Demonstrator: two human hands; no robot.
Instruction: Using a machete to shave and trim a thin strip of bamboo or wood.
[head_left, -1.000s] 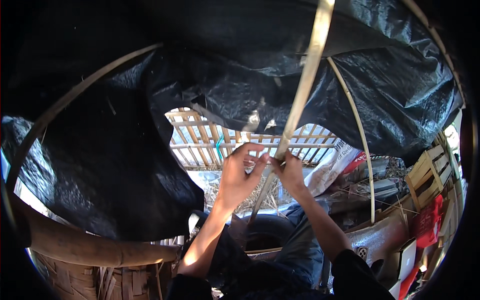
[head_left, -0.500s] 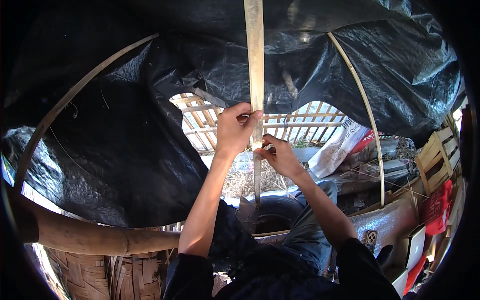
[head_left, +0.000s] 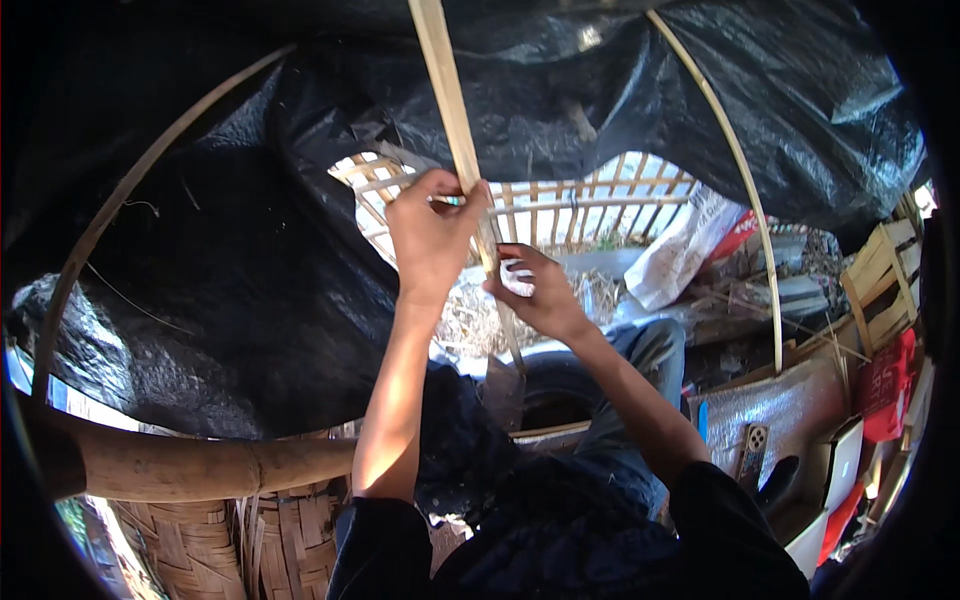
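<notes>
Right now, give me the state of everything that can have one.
Bamboo strip, held at a tilt, top leaning left.
Left hand, pinching the strip.
Right hand, half-curled at the strip, grip unclear.
Black sheet, wrinkled.
White sack, crumpled.
Phone, camera side up.

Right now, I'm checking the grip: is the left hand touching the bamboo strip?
Touching: the head view shows the left hand pinching the bamboo strip, thumb across it.

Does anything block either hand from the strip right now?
Nothing visible does: the left hand pinches the strip, and the right hand is right at it lower down. The tarp hangs beyond the strip, not between.
</notes>
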